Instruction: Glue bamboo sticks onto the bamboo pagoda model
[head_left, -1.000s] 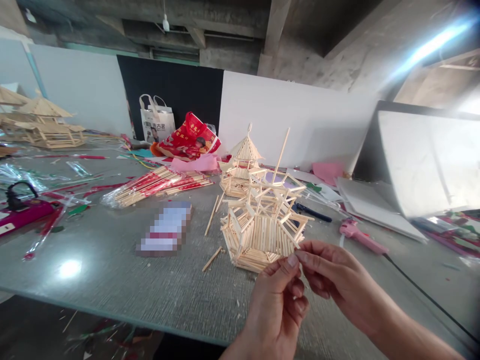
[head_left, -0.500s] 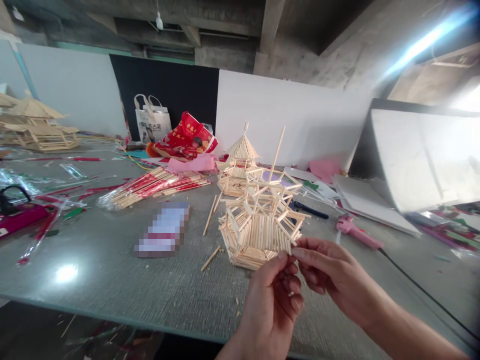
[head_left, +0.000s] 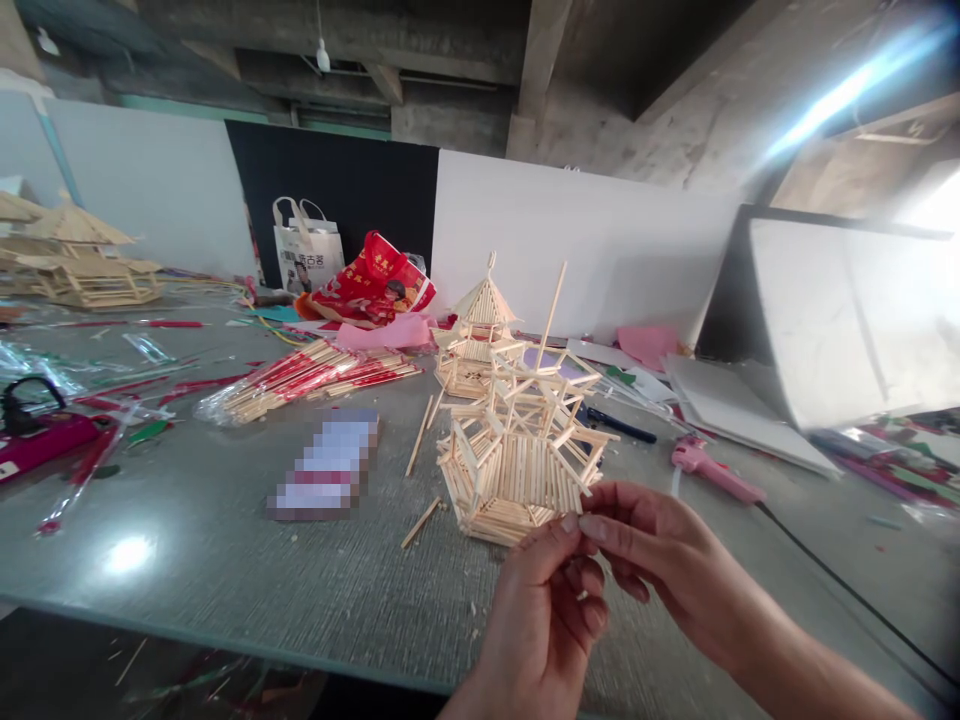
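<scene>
- Left of the stick model (head_left: 529, 472), clear plastic wrap (head_left: 213, 406) sheathes thin sticks (head_left: 289, 382).
- Beyond the model, leftward, a white tote (head_left: 309, 258) and red bag (head_left: 360, 290); contents hidden.
- The model stands upright on the table (head_left: 360, 590); one long stick (head_left: 552, 315) slants up and rightward from its top.
- At its near right edge, left hand (head_left: 540, 605) and right hand (head_left: 652, 535) press thumbs to fingers; I cannot tell what they pinch.

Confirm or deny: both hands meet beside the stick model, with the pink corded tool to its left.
Wrong side: the head view shows the pink corded tool right of the stick model. Left hand and right hand do meet beside the model.
</scene>
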